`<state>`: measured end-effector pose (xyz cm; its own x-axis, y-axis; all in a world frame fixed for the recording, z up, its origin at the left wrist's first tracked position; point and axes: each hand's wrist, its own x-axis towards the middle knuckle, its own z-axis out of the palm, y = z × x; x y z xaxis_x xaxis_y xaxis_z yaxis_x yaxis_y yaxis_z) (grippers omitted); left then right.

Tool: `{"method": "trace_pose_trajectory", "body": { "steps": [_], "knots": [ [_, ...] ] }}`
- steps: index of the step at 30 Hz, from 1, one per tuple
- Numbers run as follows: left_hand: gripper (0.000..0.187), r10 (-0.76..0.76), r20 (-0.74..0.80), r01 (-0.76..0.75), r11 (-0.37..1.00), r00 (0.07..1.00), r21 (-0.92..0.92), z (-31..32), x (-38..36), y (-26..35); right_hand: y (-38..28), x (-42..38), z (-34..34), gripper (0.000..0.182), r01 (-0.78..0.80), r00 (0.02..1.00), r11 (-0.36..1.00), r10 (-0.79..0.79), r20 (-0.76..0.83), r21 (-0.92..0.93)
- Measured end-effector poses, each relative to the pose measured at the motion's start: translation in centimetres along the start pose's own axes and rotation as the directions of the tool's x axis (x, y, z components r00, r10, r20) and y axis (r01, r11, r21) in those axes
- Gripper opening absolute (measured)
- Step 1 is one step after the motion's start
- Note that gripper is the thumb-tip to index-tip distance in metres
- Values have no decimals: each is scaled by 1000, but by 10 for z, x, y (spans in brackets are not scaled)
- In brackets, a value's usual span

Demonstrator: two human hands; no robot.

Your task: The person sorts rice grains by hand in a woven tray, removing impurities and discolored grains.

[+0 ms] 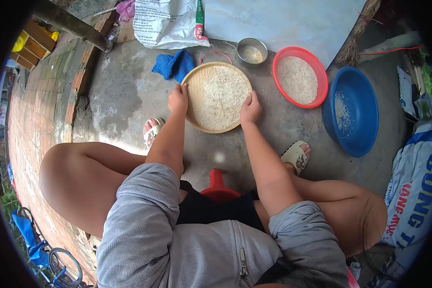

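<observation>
Between my two hands is a round woven winnowing tray (193, 114) with a layer of rice (222, 93) spread over its middle and right side. My left hand (178, 99) grips the tray's left rim, and my right hand (251, 109) grips the rim on the right. A blue knitted cloth (174, 66) lies on the ground just beyond my left hand. To the right of the tray stands a red basin (277, 86) filled with rice. A small metal bowl (240, 58) holding some grain sits beyond my right hand.
A blue basin (365, 120) with some rice grains rests at the right. Printed sacks lie at the top (168, 24) and far right (413, 187). I sit on a red stool (217, 185), sandalled feet either side. A bicycle (65, 266) stands at lower left.
</observation>
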<state>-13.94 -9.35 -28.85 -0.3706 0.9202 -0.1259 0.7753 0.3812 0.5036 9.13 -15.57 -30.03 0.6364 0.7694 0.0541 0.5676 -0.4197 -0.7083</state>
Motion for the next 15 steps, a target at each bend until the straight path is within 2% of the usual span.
{"method": "trace_pose_trajectory", "body": {
  "steps": [1, 3, 6, 7, 9, 11, 14, 15],
  "knots": [
    [40, -9, -27, 9, 1000, 1000, 5, -5, 1, -11, -8, -4, 4, 34, 8, 999, 999, -9, 48, 31],
    [40, -66, -6, 66, 998, 998, 4, 2, -10, -6, -12, 1, -11, 33, -18, 997, 1000, 20, 76, -25],
    [35, 8, -3, -8, 999, 1000, -41, 36, -38, 35, 60, 27, -24, 32, 26, 998, 999, -25, -50, 19],
    [35, 25, 63, -22, 998, 998, -53, 35, -49, 55, 77, 33, -35, 33, 12, 997, 1000, -14, -73, -17],
    [36, 37, 79, -33, 998, 996, -57, 36, -58, 76, 82, 34, -52, 34, 10, 991, 1000, -10, -132, -4],
    [38, 67, 53, -64, 996, 996, -60, 30, -42, 61, 56, 24, -45, 34, -77, 991, 996, 71, -112, -54],
    [40, 12, 67, -9, 999, 998, -40, 11, -7, 7, 2, 3, -18, 34, -63, 998, 998, 64, 25, -25],
    [40, -5, 29, 6, 999, 1000, -32, 3, -2, -7, -11, -3, -11, 34, -42, 998, 999, 42, 42, -6]
  ]
}}
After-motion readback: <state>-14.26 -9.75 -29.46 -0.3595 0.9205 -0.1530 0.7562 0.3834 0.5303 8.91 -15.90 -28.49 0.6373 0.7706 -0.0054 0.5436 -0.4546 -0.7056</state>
